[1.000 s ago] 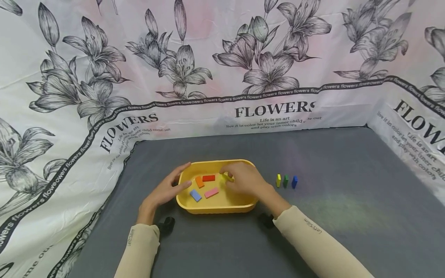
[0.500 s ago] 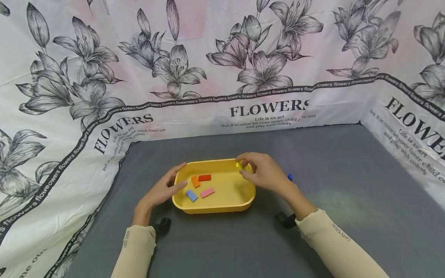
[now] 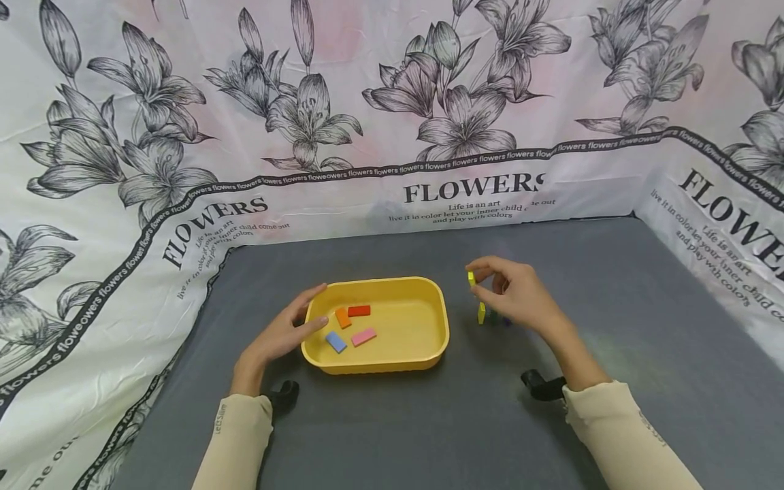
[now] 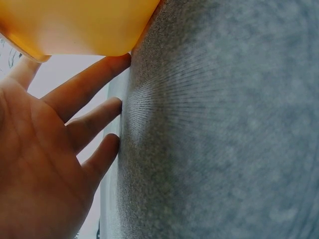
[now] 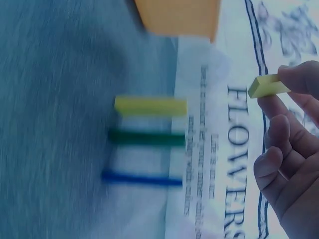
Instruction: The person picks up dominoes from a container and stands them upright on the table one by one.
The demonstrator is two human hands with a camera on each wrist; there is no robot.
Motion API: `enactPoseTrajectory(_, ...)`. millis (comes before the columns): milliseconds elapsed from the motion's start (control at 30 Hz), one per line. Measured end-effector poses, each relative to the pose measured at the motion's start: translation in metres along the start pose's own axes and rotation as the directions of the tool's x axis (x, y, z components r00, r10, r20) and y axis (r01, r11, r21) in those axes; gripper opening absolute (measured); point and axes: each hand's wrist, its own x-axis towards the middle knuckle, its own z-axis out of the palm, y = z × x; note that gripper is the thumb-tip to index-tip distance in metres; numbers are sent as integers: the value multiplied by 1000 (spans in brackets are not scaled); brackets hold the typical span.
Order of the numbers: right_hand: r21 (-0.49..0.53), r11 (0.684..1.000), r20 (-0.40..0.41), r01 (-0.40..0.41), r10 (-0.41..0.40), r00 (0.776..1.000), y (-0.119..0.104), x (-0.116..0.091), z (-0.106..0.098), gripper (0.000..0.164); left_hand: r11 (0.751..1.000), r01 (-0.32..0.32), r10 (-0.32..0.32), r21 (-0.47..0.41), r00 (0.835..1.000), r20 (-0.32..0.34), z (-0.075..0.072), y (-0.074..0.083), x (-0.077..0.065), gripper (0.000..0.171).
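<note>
Risks, near to far. Black wrist fitting point(image 3: 542, 386) below right forearm: could snag or knock something if swung low. Left hand point(image 3: 283, 335): fingers spread, nearly straight, thumb over rim, resting against the left end of the yellow tray point(image 3: 404, 347) without a closed grip. Could tip or shove it by leaning too hard on that one end, sliding the loose contents. Right hand point(image 3: 517, 292): raised just past the tray's right side; thumb and forefinger pinching the held yellow block point(image 3: 471, 278) in the air, other fingers loosely bent. Gripped near one end, so liable to swivel or slip. Likeliest mishap, in judgement: toppling the upright row nearby with knuckles or block; cause, narrow footing and small gaps.

Surroundings, near to far. Cream sleeves point(image 3: 235, 435), apart from the tray. Inside the tray, toward the left, lying flat: light-blue block point(image 3: 336, 341), pink block point(image 3: 363, 337), orange block point(image 3: 343, 318), red block point(image 3: 358, 310); last two close, contact unclear. Right of tray: standing yellow block point(image 3: 481, 313), then green block point(image 5: 147, 137), then dark-blue block point(image 5: 142, 178); green and dark-blue largely masked by the right hand from above, blurred from the wrist, hence spacing hard to judge. Underneath, grey tabletop point(image 3: 429, 422). Farthest, flower-printed cloth point(image 3: 331, 122), well clear of both hands.
</note>
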Motion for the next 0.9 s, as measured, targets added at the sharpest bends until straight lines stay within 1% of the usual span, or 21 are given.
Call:
enactPoseTrajectory(133,-15,999,-33,-34,33,999,14,-10,-14,32,1000,4,-4,2,1000,0,1,0,1,70)
enactPoseTrajectory(267,-6,997,-62,-73,72,995,25,-19,-26,31,1000,10,-10,1,1000,-4,1,0,1,70)
enactPoseTrajectory(467,20,993,-57,-118,119,991,40,-31,-37,28,1000,1,-2,-10,1000,-9,0,0,0,70)
enactPoseTrajectory(600,14,988,-10,-152,153,988,50,-37,-41,27,1000,-14,14,-12,1000,-4,0,0,-1,70)
enactPoseTrajectory(767,-8,978,99,-210,210,973,63,-41,-44,29,999,-12,12,-30,1000,1,1,0,-2,71)
enactPoseTrajectory(900,-19,977,177,-211,211,961,71,-44,-45,28,999,-1,1,-33,1000,1,1,0,-1,72)
